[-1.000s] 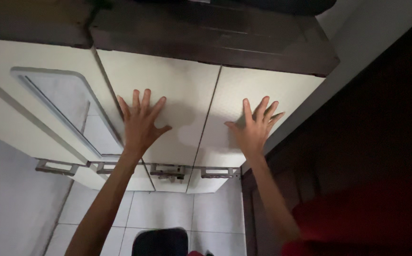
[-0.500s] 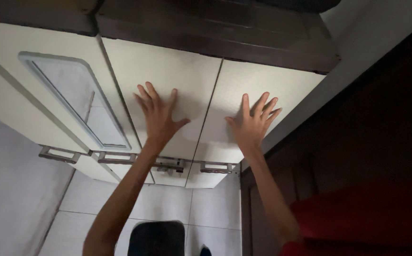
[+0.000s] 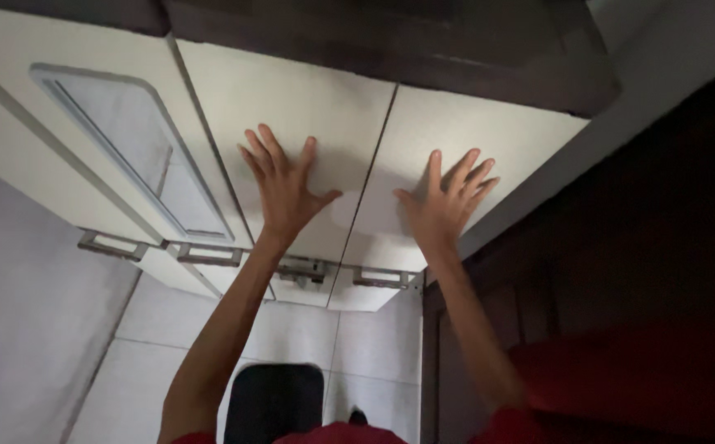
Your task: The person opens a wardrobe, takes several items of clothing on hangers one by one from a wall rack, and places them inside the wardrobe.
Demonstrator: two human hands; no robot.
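Both my arms reach up to a row of cream wall cabinets seen from below. My left hand (image 3: 283, 191) lies flat, fingers spread, on the middle cabinet door (image 3: 292, 99). My right hand (image 3: 445, 203) lies flat, fingers spread, on the right cabinet door (image 3: 489, 136). A dark seam between the two doors runs between my hands. Neither hand holds anything. Metal bar handles (image 3: 380, 279) line the doors' lower edges, below my wrists.
A third door with a frosted glass panel (image 3: 131, 148) hangs to the left. A dark brown trim (image 3: 390, 41) runs above the cabinets. A dark wooden frame (image 3: 621, 247) fills the right. White wall tiles (image 3: 168, 321) and a black object (image 3: 273, 400) sit below.
My left hand has slid right along the middle door, closer to the seam. The view has shifted slightly; my right hand stays flat on the right door.
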